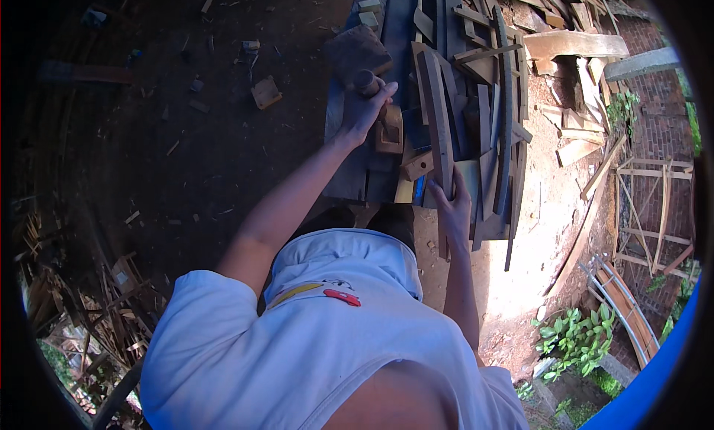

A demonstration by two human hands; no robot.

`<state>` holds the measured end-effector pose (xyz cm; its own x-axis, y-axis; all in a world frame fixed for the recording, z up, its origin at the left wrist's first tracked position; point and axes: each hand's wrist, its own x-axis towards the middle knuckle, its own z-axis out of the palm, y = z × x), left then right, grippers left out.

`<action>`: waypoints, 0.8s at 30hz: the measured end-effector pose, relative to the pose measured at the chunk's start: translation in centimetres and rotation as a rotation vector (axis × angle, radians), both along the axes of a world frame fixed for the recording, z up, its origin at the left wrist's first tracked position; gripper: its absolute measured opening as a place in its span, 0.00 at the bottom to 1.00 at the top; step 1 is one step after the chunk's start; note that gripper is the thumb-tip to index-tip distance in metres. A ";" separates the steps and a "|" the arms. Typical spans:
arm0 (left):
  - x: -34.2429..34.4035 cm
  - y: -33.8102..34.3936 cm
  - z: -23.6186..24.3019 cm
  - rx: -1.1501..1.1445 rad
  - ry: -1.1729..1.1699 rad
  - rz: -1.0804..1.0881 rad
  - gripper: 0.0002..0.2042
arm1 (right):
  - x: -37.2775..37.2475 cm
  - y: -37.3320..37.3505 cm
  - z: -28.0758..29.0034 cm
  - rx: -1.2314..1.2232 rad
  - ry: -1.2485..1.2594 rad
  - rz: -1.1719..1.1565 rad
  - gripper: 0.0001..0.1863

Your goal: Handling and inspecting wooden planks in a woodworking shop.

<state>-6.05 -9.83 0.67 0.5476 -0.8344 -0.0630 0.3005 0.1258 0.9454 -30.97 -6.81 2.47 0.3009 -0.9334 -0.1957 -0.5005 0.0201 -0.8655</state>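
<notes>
My left hand (366, 112) is closed around a short round wooden piece (364, 83), perhaps a tool handle, above a wooden plane-like block (389, 133) with an opening in it. A dark square block (355, 51) lies just beyond that hand. My right hand (454, 203) grips the near part of a long narrow board (435, 110) standing out among stacked strips. Beside the board, left of my right hand, is a small wooden block with a hole (418, 165). All these are on or over a dark workbench (344, 185).
Loose wooden strips (506, 133) crowd the bench's right side. A pale plank pile (576, 43) and a wooden frame (654, 177) stand further right, near leafy plants (573, 337). Scraps (266, 92) lie on the dark ground at left, with more wood (104, 296) at lower left.
</notes>
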 end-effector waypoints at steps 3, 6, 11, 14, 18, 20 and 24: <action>-0.2 0.3 0.2 0.056 -0.181 -0.176 0.11 | -0.1 0.2 -0.5 -0.012 0.012 0.004 0.36; -0.2 -0.3 0.4 0.102 -0.315 -0.275 0.12 | -0.1 0.2 0.2 0.027 0.015 0.016 0.37; -2.0 -1.4 0.2 0.011 -0.253 0.140 0.19 | 0.2 -0.3 1.7 0.074 0.051 0.035 0.37; -1.9 -1.9 -1.2 -0.017 -0.346 0.454 0.23 | -0.2 -1.5 1.1 0.069 0.050 0.062 0.37; -0.6 -2.2 -2.2 0.028 -0.428 0.434 0.20 | -1.1 -3.9 1.3 0.060 0.052 0.111 0.37; -0.2 -1.7 -1.8 0.081 -0.339 0.262 0.18 | -1.5 -4.7 1.0 0.073 0.060 0.115 0.37; -0.4 -1.1 0.7 0.166 -0.272 -0.080 0.10 | -2.3 -6.3 0.5 0.044 0.052 0.149 0.37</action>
<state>-6.40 -10.98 1.33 0.4958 -0.8662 -0.0624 0.0373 -0.0505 0.9980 -33.32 -13.13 2.99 0.4243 -0.8691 -0.2541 -0.5445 -0.0207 -0.8385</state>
